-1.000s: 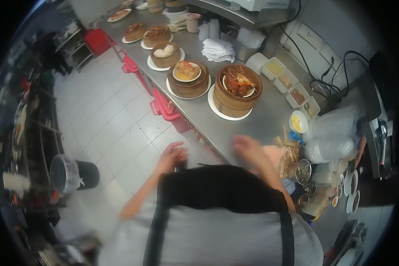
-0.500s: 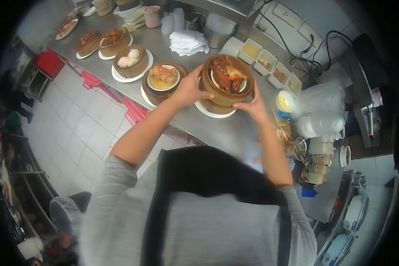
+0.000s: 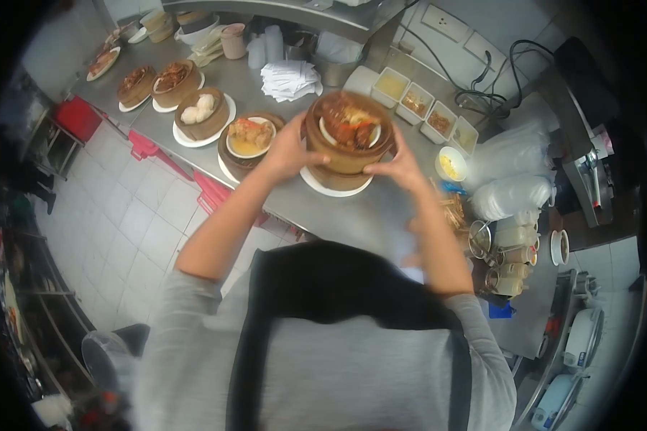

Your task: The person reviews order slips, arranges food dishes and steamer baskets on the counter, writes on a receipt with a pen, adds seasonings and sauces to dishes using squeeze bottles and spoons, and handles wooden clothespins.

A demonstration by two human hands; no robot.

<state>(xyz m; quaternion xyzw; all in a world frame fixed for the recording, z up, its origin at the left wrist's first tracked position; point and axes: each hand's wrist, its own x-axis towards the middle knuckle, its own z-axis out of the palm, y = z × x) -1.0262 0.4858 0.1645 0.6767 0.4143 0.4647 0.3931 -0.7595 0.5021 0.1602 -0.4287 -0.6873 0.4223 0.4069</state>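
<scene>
Bamboo steamer basket [image 3: 340, 159] in both hands, over the near part of the steel desk [image 3: 305, 212], sits above a lower bamboo tier [image 3: 339, 179] and a white plate [image 3: 331, 192]; whether basket and tier touch I cannot tell. Within the steamer basket, a small white dish [image 3: 375, 136] carries dark reddish-brown, saucy pieces, somewhat blurred.

On its left side the left hand [image 3: 293, 152] has its grip clasped round the wall, thumb to the front. On its right side the right hand [image 3: 399, 167] grips likewise, thumb pointing inward below the rim.

Just left of the steamer basket stands a wide steamer [image 3: 233, 159], topped by a white bowl [image 3: 251, 156] of yellowish food. Farther left of it, and farther back, comes a steamer of white buns [image 3: 198, 109] on its own plate, then two more steamers [image 3: 176, 93] with brown food.

Behind the steamer basket lies a pile of white paper slips [image 3: 290, 80]. To its right and back runs a row of white square tubs [image 3: 411, 115]; nearer on the right are a round bowl with yellow contents [image 3: 459, 156] and, beyond that, clear plastic ware [image 3: 510, 197].
</scene>
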